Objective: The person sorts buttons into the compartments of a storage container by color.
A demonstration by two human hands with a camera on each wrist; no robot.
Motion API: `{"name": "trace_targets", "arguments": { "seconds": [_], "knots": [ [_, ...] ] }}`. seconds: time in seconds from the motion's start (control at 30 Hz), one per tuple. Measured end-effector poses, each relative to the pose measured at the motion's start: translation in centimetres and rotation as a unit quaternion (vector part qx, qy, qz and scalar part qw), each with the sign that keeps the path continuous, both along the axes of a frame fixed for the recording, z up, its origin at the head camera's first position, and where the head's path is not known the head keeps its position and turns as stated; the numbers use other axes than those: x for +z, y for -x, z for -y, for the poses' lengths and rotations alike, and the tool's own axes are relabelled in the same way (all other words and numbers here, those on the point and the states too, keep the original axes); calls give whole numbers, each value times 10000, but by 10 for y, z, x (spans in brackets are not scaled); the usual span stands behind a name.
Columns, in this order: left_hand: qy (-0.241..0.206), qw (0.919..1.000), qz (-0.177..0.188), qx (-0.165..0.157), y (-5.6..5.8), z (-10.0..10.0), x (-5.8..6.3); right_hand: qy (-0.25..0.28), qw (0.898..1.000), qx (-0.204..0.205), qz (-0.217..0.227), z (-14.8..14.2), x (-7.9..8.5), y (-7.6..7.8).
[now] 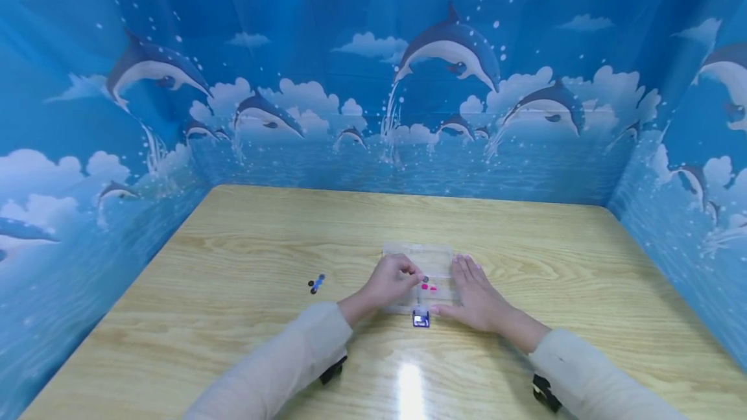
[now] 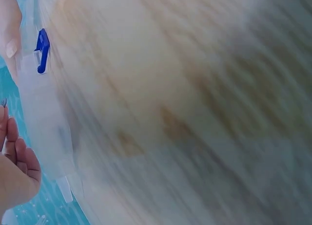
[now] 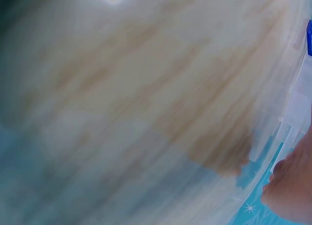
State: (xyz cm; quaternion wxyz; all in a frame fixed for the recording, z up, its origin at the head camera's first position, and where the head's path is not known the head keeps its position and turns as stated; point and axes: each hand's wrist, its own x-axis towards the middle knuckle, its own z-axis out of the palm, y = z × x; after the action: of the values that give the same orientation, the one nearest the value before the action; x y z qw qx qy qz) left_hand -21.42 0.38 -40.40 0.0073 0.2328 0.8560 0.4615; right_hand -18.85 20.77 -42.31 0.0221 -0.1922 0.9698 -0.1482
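Observation:
A clear plastic box (image 1: pixel 417 248) lies with its lid raised at the middle of the table. Between thumb and fingers, my left hand (image 1: pixel 390 282) pinches a small dark round piece (image 1: pixel 425 279) over the box; the piece shows as a sliver (image 2: pixel 4 102) in the left wrist view. Two small pink pieces (image 1: pixel 425 287) are in the box below those fingertips. My right hand (image 1: pixel 480 300) rests along the box's right side, fingers straight, thumb at the near edge. A blue clasp (image 1: pixel 421 319) sticks out at the box's near side, also visible in the left wrist view.
To the left on the wooden table (image 1: pixel 245 238) lies a small blue piece (image 1: pixel 317 284) with black round ends, like a toy chassis with wheels. A blue dolphin-print curtain (image 1: pixel 350 18) surrounds the back and sides. Glare marks the table's near part.

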Motion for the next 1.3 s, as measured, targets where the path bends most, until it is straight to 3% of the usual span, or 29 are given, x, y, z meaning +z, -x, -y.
{"name": "trace_targets", "arguments": {
  "seconds": [0.57, 0.8, 1.3],
  "knots": [
    [456, 9985, -161, -274, 4, -19, 3, 79, 9999, -10, 85, 1, 5, -2],
    [835, 9962, -144, -223, 3, -27, 5, 89, 10000, 26, 28, 1, 4, -2],
    [1659, 9817, -890, -274, 2, -42, 3, 163, 9998, 89, 87, 0, 4, -1]
  ]
}}
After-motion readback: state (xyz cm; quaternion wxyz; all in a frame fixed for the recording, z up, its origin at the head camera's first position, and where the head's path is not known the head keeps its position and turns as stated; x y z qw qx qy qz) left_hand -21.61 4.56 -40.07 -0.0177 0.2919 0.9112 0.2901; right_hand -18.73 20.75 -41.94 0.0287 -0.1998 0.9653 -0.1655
